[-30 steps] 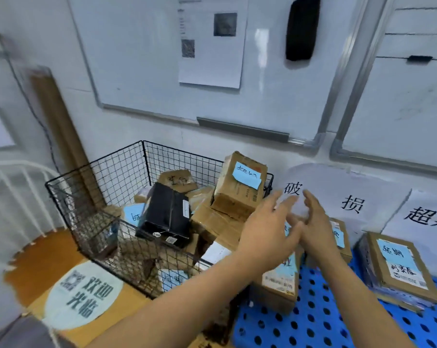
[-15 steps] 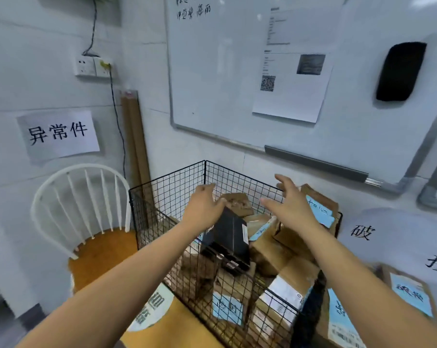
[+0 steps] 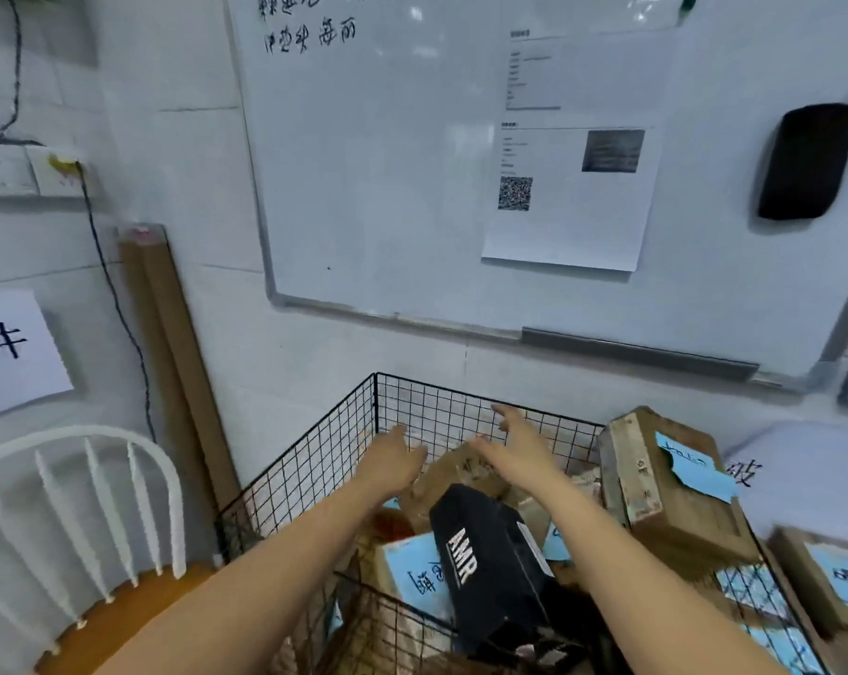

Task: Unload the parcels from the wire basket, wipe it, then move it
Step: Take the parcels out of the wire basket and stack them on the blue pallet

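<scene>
Nearest the camera, two bare forearms stretched forward over a wire basket that stood against the tiled wall, just beside a white-backed chair with an orange seat on its left. The basket was heaped with parcels: a black parcel with white lettering lay tilted at the front, and a box with a blue label sat just to its left. A large brown box, also tagged in blue, was perched at the basket's right side, and another labelled carton lay outside the basket to its right. Further in, we saw the left hand and the right hand held apart from each other, fingers loose and spread, gripping nothing, above a crumpled brown parcel near the basket's far wall; we could not tell whether either palm touched it. Behind the basket, a long cardboard carton leaned upright against the wall, with a black cable hanging from a wall socket beside it. A whiteboard filled the wall above, carrying a printed sheet and a black eraser.
</scene>
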